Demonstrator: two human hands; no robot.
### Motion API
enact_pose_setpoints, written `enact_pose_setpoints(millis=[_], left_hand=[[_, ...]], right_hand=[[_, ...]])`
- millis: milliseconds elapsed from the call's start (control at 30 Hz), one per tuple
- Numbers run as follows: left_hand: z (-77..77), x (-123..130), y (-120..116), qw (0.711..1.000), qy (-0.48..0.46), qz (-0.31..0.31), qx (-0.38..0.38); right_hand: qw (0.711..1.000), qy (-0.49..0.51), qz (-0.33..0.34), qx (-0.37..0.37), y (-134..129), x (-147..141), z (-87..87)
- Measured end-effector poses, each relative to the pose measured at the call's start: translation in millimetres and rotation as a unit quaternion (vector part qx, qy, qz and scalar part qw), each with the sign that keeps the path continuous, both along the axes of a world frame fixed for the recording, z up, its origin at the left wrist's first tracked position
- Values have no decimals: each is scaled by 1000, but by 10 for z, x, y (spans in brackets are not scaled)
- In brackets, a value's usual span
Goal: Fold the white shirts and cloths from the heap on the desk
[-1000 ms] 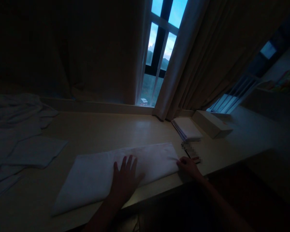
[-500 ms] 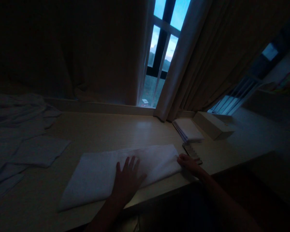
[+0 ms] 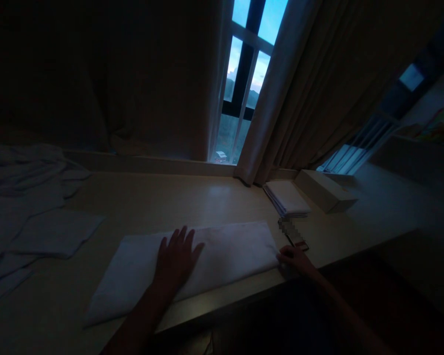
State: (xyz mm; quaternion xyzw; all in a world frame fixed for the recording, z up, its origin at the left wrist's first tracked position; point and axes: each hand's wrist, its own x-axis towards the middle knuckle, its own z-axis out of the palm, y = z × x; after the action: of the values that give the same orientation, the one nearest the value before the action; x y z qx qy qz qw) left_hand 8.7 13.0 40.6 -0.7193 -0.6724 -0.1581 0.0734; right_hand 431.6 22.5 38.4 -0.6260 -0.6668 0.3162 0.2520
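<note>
A white cloth [image 3: 229, 251], folded into a long strip, lies flat along the front of the tabletop. My left hand [image 3: 177, 254] rests on it left of the middle, palm down with fingers stretched out. At the strip's right end, near the front corner, my right hand [image 3: 294, 259] has thumb and fingers pinched together on the cloth's edge. Just beyond my right hand lies a phone-like dark flat object [image 3: 294, 235], partly blurred out.
A neat stack of folded white cloth [image 3: 286, 197] sits toward the back right, beside a pale box [image 3: 327, 192]. Loose, rumpled white cloths [image 3: 40, 217] cover the left side. Curtains [image 3: 266, 123] and a window [image 3: 240, 84] rise behind the table [image 3: 192, 197].
My left hand has slid leftward along the cloth. My right hand has moved slightly right and down at the cloth's end, where the creases have smoothed out.
</note>
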Motion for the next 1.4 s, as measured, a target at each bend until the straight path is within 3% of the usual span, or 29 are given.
enact_pose_setpoints(millis=[133, 267, 533, 1000, 1200, 1400], left_hand=[[21, -500, 242, 1000, 3, 20, -23], [-28, -729, 303, 997, -15, 17, -79], [56, -686, 283, 997, -14, 54, -46], [99, -594, 180, 990, 63, 124, -29], [147, -553, 137, 988, 51, 137, -48], [169, -511, 120, 992, 34, 113, -39]], right_hand=[[999, 32, -19, 19, -64, -92, 3], [995, 68, -65, 20, -114, -169, -20], [994, 86, -67, 4, -58, -157, -110], [999, -10, -32, 26, 56, -220, -209], [993, -59, -85, 49, 83, -265, -254], [992, -68, -95, 55, 54, -323, -218]])
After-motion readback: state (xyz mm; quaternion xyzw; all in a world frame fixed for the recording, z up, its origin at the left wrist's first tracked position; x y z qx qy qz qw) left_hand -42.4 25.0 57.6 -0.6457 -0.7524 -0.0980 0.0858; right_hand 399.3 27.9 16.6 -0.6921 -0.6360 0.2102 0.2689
